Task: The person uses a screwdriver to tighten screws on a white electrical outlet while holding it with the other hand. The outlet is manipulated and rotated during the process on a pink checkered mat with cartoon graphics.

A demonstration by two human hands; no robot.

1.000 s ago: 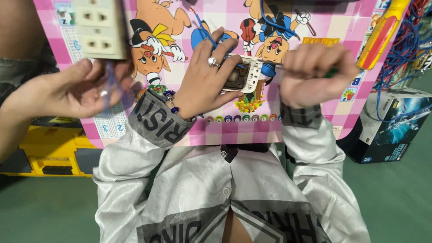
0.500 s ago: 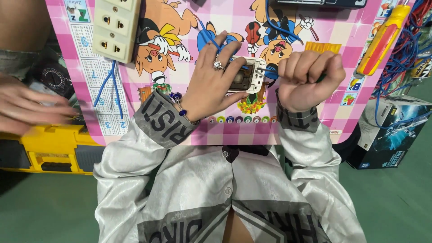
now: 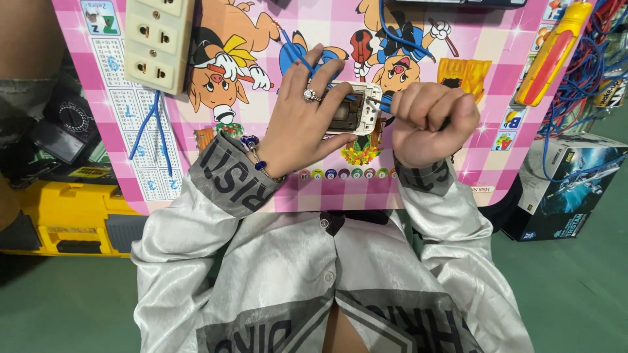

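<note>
Head view: a small white switch module is pinched by its edges in the left hand above the pink table. The right hand is fisted around a tool, mostly hidden. The module is judged light, rigid and brittle; its blue wires look springy.

A dark blue rectangular carton stands at my right, off the board. A yellow case with a small yellow label above it lies at my left.

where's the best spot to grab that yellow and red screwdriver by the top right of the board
Grip the screwdriver around its thick yellow and red handle, coming from the board side on its left: it lies nearly upright along the pink board edge, and tangled wires crowd its right.
</note>
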